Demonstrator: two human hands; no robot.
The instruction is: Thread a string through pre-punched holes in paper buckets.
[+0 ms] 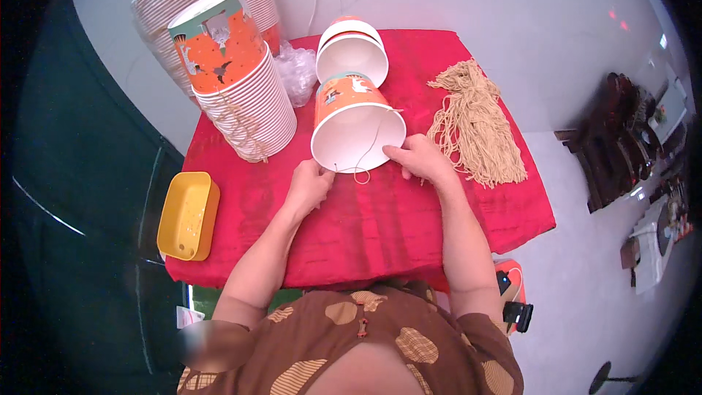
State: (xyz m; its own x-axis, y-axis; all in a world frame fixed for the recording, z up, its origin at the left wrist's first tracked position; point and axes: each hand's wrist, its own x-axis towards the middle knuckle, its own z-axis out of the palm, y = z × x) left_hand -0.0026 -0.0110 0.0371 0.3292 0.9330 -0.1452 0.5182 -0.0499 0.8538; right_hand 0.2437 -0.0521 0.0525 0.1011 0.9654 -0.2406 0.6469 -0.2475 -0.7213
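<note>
An orange paper bucket (341, 107) with white animal pictures lies tilted on the table, its white inside facing me. A thin tan cord (363, 175) runs through its inside and loops out over the lower rim. At the lower left of the rim, my left hand (311, 187) is closed, its fingertips partly hidden under the edge by the cord's end. My right hand (423, 159) grips the right side of the rim, thumb on the inside and fingers behind. Beyond it, more buckets (352, 58) lie nested with their white mouths toward me.
A tall stack of matching buckets (245, 110), cords hanging down its side, stands at the left. Plastic-wrapped stacks (164, 29) rise behind it, beside crumpled clear plastic (296, 73). A yellow tray (208, 212) sits at the left edge. A bundle of tan cords (479, 128) lies right on the red cloth (365, 241).
</note>
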